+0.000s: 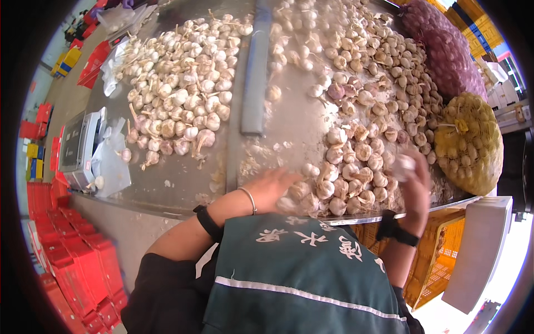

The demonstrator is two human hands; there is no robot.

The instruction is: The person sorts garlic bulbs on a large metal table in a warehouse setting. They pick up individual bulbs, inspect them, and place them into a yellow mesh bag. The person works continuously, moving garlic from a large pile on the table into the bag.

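Observation:
A metal table (288, 146) bears loose garlic bulbs on both sides of a raised metal divider (254, 83). My left hand (277, 185) lies low at the near edge, its fingers spread against bulbs at the left end of the near pile (354, 179); whether it grips one cannot be told. My right hand (417, 179), blurred, is raised over the right part of that pile with a whitish garlic bulb (404, 167) in its fingers. Beyond the divider, to the left, lies a broad heap of paler bulbs (183, 87). Papery skins lie scattered about the near middle.
A yellow net sack of garlic (469, 142) and a purple net sack (444, 50) stand along the right side. A scale (77, 146) and plastic bags (112, 160) are at the left edge. Red crates (79, 259) and an orange crate (438, 254) stand below the table.

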